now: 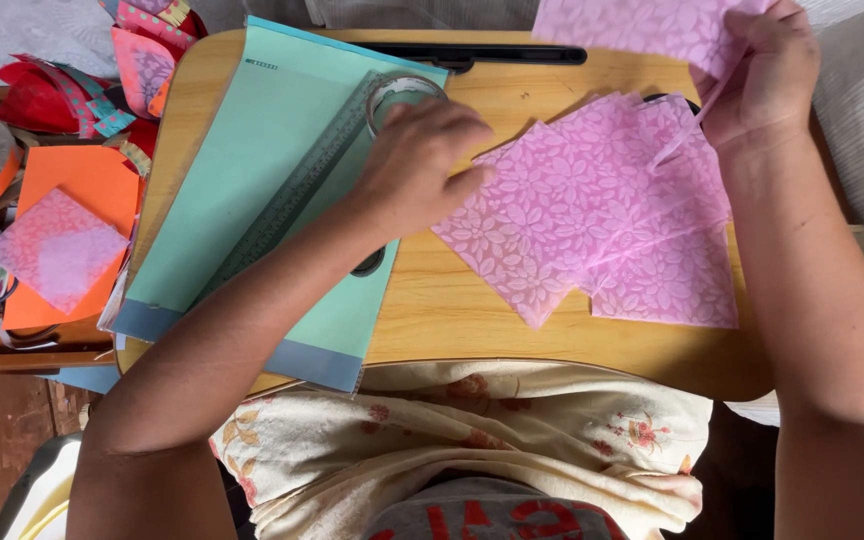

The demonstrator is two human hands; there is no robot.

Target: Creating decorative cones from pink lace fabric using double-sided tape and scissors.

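Note:
My left hand (420,165) rests palm down on the wooden lap desk (472,320), its fingertips on the left corner of a pile of pink flower-patterned paper squares (592,225). My right hand (764,75) is raised at the desk's far right and pinches a pink patterned sheet (632,25) that reaches up past the top edge. A thin pink strip (692,115) hangs down from that hand. Under my left wrist lie a clear ruler (292,195) and a teal cutting mat (252,180).
A roll of clear tape (402,92) sits on the mat just beyond my left hand. A black bar (482,54) runs along the desk's far edge. To the left lie orange paper (92,180), another pink square (57,250) and red and patterned scraps (82,90).

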